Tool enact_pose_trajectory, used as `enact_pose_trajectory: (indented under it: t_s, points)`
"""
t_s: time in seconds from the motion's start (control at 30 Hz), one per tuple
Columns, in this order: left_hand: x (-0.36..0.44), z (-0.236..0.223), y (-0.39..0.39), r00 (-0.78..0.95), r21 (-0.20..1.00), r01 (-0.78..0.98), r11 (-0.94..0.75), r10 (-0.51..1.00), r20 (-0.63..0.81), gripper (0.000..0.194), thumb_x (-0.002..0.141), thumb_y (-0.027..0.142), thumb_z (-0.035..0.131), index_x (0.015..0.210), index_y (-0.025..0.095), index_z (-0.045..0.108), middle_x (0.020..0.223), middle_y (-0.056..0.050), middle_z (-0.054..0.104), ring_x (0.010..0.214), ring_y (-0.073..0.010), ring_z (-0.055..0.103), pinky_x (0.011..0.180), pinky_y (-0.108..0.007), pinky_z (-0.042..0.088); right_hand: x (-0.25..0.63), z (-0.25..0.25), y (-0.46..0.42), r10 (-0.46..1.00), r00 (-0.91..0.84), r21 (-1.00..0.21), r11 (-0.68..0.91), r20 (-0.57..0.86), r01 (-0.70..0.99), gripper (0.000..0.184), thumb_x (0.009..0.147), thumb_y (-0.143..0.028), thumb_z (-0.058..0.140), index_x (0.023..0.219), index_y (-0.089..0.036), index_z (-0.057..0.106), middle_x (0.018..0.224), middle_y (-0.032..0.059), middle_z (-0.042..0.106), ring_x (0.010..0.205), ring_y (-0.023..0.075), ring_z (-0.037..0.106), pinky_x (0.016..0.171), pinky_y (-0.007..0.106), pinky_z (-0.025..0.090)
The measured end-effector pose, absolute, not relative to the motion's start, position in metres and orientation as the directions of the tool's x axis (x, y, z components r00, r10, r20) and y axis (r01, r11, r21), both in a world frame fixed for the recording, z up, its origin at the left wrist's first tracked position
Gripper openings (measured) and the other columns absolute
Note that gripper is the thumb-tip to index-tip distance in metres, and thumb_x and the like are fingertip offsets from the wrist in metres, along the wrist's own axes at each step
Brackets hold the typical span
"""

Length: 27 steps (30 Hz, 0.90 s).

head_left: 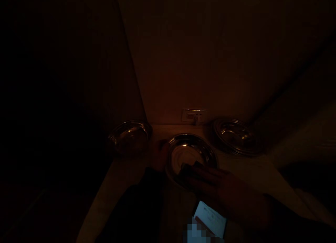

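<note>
The view is very dark. A round, shiny metal plate with a raised rim lies on the table in the middle. On its left edge is my left hand, its fingers closed at the rim. Reaching in from the right, my right hand lies over the plate's near right part. Under its fingertips is a small dark thing, perhaps a cloth or pad, pressed to the plate; its kind is too dim to make out. Just below that hand a phone glows with a lit screen.
A second shiny metal dish rests at the table's back left. At the back right is a stack of metal plates. Behind the pale table rises a wall with a socket, something plugged into it. Dark panels flank both sides.
</note>
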<state>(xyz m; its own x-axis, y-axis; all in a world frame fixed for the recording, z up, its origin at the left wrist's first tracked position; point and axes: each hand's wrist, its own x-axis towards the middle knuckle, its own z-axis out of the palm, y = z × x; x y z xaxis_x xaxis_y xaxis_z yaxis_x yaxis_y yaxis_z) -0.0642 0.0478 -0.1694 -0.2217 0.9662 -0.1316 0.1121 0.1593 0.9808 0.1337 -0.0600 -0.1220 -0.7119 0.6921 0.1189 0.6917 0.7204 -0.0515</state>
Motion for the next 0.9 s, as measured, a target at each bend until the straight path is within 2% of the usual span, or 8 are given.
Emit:
enact_pose_trajectory:
  t_s: [0.13, 0.23, 0.37, 0.53, 0.7, 0.9]
  points:
    - [-0.062, -0.158, 0.043, -0.227, 0.975, 0.132, 0.179, 0.963, -0.146, 0.017, 0.076, 0.021, 0.052, 0.084, 0.016, 0.066, 0.093, -0.009, 0.072, 0.092, -0.0231, 0.065, 0.085, -0.034, 0.048, 0.14, -0.11, -0.054, 0.651, -0.758, -0.252, 0.739, 0.029, 0.625, 0.051, 0.091, -0.027, 0.055, 0.141, -0.024, 0.044, 0.143, 0.0106, 0.049, 0.128, 0.0276, 0.049, 0.099, 0.043, 0.049]
    - [-0.062, -0.161, 0.045, -0.248, 0.975, 0.052, 0.217, 0.948, -0.198, 0.015, 0.075, 0.019, 0.054, 0.082, 0.016, 0.067, 0.091, -0.008, 0.073, 0.091, -0.0223, 0.065, 0.085, -0.034, 0.048, 0.138, -0.103, -0.046, 0.619, -0.783, -0.365, 0.716, -0.062, 0.595, 0.044, 0.092, -0.028, 0.055, 0.136, -0.025, 0.051, 0.139, 0.0103, 0.053, 0.126, 0.0256, 0.051, 0.101, 0.041, 0.046]
    - [-0.063, -0.175, 0.052, -0.206, 0.969, -0.148, 0.199, 0.952, -0.227, 0.018, 0.07, 0.027, 0.062, 0.082, 0.017, 0.07, 0.091, -0.008, 0.073, 0.093, -0.0235, 0.065, 0.086, -0.035, 0.049, 0.127, -0.108, -0.04, 0.626, -0.779, -0.363, 0.715, -0.05, 0.598, 0.042, 0.092, -0.024, 0.054, 0.133, -0.023, 0.053, 0.134, 0.0118, 0.058, 0.121, 0.0266, 0.054, 0.099, 0.043, 0.047]
    - [-0.059, -0.18, 0.053, -0.138, 0.947, -0.289, 0.143, 0.972, -0.189, 0.023, 0.07, 0.028, 0.056, 0.082, 0.015, 0.07, 0.09, -0.008, 0.073, 0.09, -0.0242, 0.066, 0.08, -0.034, 0.051, 0.106, -0.121, -0.04, 0.728, -0.686, -0.297, 0.659, 0.018, 0.691, 0.041, 0.093, -0.017, 0.049, 0.134, -0.019, 0.051, 0.127, 0.0133, 0.062, 0.113, 0.027, 0.059, 0.093, 0.044, 0.052]
    - [-0.052, -0.178, 0.045, -0.195, 0.955, -0.279, 0.104, 0.967, -0.163, 0.024, 0.074, 0.025, 0.054, 0.088, 0.016, 0.071, 0.1, -0.007, 0.073, 0.098, -0.0234, 0.065, 0.087, -0.032, 0.049, 0.088, -0.124, -0.037, 0.828, -0.56, -0.344, 0.534, 0.029, 0.772, 0.045, 0.093, -0.018, 0.049, 0.138, -0.016, 0.046, 0.132, 0.0143, 0.058, 0.117, 0.0279, 0.055, 0.097, 0.045, 0.049]
    - [-0.054, -0.176, 0.042, -0.185, 0.977, -0.198, 0.078, 0.976, -0.116, 0.031, 0.082, 0.021, 0.044, 0.094, 0.015, 0.072, 0.103, -0.008, 0.073, 0.102, -0.023, 0.064, 0.094, -0.035, 0.046, 0.083, -0.118, -0.027, 0.803, -0.596, -0.48, 0.527, 0.011, 0.701, 0.034, 0.097, -0.03, 0.045, 0.128, -0.022, 0.055, 0.12, 0.008, 0.064, 0.11, 0.0236, 0.058, 0.096, 0.04, 0.047]
